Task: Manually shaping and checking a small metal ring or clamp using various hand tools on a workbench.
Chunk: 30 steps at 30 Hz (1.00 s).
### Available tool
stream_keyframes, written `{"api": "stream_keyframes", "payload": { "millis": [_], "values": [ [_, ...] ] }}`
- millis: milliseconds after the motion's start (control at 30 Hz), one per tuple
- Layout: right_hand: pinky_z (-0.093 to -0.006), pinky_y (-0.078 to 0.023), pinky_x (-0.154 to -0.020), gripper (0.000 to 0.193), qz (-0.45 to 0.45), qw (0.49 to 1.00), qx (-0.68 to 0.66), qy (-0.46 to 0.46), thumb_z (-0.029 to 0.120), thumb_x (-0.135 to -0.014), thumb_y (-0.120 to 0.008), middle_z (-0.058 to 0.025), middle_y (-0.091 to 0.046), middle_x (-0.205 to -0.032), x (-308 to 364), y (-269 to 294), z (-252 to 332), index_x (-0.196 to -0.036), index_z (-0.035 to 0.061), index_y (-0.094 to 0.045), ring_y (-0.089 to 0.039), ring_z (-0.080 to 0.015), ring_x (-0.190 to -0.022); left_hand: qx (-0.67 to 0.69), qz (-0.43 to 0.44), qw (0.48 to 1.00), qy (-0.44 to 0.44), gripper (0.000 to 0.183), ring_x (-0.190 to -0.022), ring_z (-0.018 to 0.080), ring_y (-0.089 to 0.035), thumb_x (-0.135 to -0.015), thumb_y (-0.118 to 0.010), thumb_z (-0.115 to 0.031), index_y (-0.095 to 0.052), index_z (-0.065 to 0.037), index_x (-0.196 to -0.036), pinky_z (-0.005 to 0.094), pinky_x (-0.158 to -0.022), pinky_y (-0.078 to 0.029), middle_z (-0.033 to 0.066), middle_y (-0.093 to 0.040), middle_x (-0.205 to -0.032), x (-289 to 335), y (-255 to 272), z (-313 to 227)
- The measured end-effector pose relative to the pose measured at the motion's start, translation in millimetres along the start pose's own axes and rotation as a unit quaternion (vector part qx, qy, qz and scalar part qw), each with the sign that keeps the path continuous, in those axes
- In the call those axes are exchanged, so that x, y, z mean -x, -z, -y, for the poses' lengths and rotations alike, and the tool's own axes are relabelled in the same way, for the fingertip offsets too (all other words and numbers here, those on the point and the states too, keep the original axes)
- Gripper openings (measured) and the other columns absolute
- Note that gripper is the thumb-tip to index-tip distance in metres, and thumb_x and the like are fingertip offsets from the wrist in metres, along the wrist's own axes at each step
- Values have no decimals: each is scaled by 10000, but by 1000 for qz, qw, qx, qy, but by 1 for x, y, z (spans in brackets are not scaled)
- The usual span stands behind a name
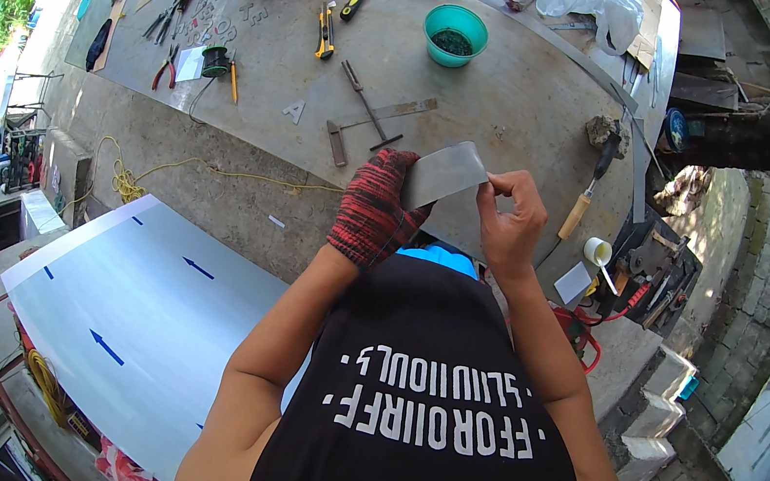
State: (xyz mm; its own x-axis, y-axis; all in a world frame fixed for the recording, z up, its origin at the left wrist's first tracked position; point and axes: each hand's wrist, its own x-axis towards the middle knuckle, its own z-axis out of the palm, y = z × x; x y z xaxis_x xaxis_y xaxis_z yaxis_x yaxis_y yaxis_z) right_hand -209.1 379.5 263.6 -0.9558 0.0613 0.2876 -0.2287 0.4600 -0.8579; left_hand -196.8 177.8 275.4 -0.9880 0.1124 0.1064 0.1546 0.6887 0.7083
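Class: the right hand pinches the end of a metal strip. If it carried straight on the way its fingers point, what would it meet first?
Probably the metal strip itself, then the gloved left hand; the right hand points leftward along it, though depth is unclear.

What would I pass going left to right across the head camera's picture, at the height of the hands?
Yellow cord on the floor → gloved left hand → bent grey metal strip held between both hands → bare right hand → wooden-handled hammer → small white cup.
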Motion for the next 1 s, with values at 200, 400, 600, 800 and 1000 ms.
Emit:
{"api": "stream_keyframes", "payload": {
  "millis": [200,400,600,800,1000],
  "values": [
    [-376,-509,-747,152,164,985,50,-21,101,-850,-763,-119,-648,-876,-2,-74,4,-946,20,-677,-635,-286,-827,31,95,984,144,434,-1020,404,-668,-863,-757,-185,-619,-17,-1240,445,-898,-535,238,-668,-1117,11,47,103],
    [-423,-491,-866,260,257,939,215,-76,129,-831,-764,-96,-648,-991,9,-147,-62,-1066,73,-669,-607,-301,-984,54,242,926,284,414,-1140,402,-641,-952,-650,-268,-642,-27,-1288,438,-984,-504,244,-678,-1206,24,103,228],
    [-426,-451,-940,264,346,878,324,66,73,-845,-667,-89,-620,-1095,-6,-211,-94,-1105,118,-662,-561,-296,-1102,50,274,924,260,429,-1168,421,-614,-989,-605,-327,-645,-41,-1306,451,-1010,-482,239,-669,-1232,14,114,285],
    [-444,-440,-905,188,367,830,410,87,109,-881,-584,-118,-591,-1068,-13,-249,-125,-1049,128,-668,-566,-301,-1083,33,269,939,210,360,-1055,379,-646,-992,-624,-274,-668,-100,-1304,427,-946,-494,192,-694,-1072,3,107,294],
    [-442,-434,-885,204,431,795,411,114,98,-880,-581,-135,-587,-1022,-24,-247,-124,-1071,131,-646,-590,-308,-1025,28,276,939,203,374,-1102,414,-630,-983,-610,-294,-677,-75,-1278,454,-977,-496,235,-681,-1145,-9,99,288]
  ]
}}
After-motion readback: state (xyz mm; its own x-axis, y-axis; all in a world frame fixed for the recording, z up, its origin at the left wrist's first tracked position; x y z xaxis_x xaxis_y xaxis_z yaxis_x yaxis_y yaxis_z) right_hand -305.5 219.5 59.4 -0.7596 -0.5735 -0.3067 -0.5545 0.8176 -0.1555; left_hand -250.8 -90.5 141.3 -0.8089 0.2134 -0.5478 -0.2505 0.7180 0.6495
